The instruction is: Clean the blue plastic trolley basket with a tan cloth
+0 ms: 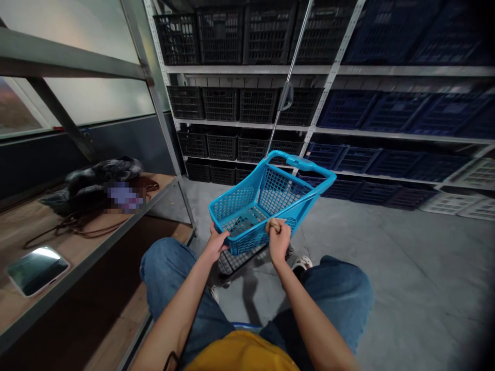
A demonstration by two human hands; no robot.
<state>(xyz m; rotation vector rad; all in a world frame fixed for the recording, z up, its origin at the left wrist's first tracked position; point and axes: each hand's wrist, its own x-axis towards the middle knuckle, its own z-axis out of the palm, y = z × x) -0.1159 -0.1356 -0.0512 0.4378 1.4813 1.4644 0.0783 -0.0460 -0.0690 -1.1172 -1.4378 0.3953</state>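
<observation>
A bright blue plastic basket [266, 201] sits on a small wheeled cart frame [235, 263] in front of my knees, tilted toward me. My left hand [215, 243] grips the basket's near left rim, fingers curled over the edge. Pressed against the near right rim, my right hand [279, 238] is closed round a small tan thing [273, 223] that I cannot make out. A long metal handle [288, 77] rises from the cart toward the shelves.
Shelving with rows of black crates [232, 103] and dark blue crates [386, 113] fills the far wall. To my left a wooden shelf [31, 226] carries a dark bundle of cloth [96, 178], cords and a tablet [36, 269]. Grey concrete floor [406, 268] spreads right.
</observation>
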